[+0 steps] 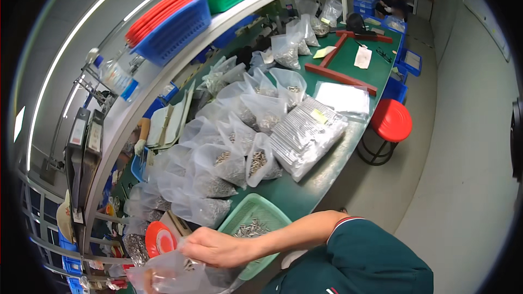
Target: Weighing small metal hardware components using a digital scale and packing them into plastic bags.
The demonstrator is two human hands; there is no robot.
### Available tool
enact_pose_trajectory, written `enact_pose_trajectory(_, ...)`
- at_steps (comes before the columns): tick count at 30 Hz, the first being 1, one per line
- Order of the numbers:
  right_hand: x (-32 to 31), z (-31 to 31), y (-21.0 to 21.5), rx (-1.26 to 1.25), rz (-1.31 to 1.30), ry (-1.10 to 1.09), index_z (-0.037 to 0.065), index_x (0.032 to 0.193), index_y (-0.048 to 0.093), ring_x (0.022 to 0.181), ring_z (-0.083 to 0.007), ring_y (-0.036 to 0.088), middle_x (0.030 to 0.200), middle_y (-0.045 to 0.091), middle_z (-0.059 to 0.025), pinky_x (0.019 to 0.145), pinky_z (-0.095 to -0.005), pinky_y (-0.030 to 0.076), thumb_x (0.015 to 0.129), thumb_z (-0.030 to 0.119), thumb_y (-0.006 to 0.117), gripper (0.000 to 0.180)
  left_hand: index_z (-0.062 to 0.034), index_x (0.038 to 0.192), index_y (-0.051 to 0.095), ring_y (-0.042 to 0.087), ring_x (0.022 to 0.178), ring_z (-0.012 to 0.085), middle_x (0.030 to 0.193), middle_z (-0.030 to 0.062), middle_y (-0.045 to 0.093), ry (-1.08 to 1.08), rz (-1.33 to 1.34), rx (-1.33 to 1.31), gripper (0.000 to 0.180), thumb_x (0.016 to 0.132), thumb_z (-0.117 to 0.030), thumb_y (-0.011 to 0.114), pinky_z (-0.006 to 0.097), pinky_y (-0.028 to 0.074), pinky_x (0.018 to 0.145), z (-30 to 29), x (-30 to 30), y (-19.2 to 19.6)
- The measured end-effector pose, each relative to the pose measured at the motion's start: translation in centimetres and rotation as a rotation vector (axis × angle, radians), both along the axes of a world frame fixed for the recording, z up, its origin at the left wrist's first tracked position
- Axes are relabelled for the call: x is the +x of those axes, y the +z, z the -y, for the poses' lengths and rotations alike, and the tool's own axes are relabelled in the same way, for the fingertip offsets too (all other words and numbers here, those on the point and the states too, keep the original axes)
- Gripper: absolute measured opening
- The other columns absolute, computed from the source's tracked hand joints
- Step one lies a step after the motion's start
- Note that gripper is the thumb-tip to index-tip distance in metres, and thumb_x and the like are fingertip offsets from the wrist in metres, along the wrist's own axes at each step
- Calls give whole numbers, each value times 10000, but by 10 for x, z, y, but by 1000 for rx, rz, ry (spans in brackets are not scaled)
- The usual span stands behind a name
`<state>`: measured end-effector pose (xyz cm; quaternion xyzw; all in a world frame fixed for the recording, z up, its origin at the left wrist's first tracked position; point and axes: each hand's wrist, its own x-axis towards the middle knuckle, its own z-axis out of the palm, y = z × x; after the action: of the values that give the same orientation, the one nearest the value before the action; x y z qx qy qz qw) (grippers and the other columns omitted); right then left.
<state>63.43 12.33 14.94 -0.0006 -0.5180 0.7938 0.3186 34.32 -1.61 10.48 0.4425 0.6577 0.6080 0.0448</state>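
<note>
My right hand [215, 246] is closed on the rim of a clear plastic bag [185, 275] at the lower edge. Some small metal pieces show inside the bag near my fingers. A skin-coloured patch shows blurred through the plastic; it may be my left hand, but its fingers cannot be made out. Beneath my right forearm, a light green plastic basket [272, 207] holds small metal pins [252, 228]. Just beyond my hand stands a red round dish [160, 238], beside another bag of metal parts [136, 247].
Many open bags of metal parts [218, 174] crowd the green table [321, 171]. A plastic-wrapped stack of rods [305, 136] lies right of them. A shelf [158, 84] with baskets runs along the left. Beyond it shows another person's gloved hand [140, 146]. A red stool [390, 121] stands at right.
</note>
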Motion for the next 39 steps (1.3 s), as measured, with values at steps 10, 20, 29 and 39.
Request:
enact_pose_trajectory(10, 203, -19, -10, 221, 217, -430, -10, 637, 473, 474, -155, 438, 516, 463, -79, 473, -310, 373, 906, 167, 426, 326, 24, 698, 535, 460, 504, 106, 596, 39, 509, -819, 651, -354, 147, 772, -102, 520, 240, 352, 495, -145, 261, 40)
enact_pose_trajectory(20, 298, -121, -13, 19, 293, -637, 38, 603, 455, 445, -41, 375, 498, 426, 24, 408, -221, 310, 936, 169, 396, 362, -32, 662, 517, 308, 451, 20, 558, -39, 435, -1055, 827, -545, 228, 840, -173, 510, 193, 215, 428, -292, 357, 37)
enact_pose_trajectory(29, 393, -298, -2, 71, 325, -686, 15, 577, 467, 421, -63, 398, 485, 451, 0, 399, -224, 308, 918, 106, 391, 361, -77, 620, 471, 258, 431, 16, 534, -56, 392, -1131, 867, -566, 270, 864, -189, 507, 191, 178, 408, -461, 453, 54)
enact_pose_trajectory(39, 374, -488, -62, 170, 509, -926, 0, 591, 516, 416, -111, 444, 471, 474, -47, 431, -272, 351, 900, 163, 436, 358, -121, 601, 458, 264, 442, 25, 530, -74, 371, -855, 634, -635, 277, 843, -213, 557, 198, 223, 447, -672, 478, 2)
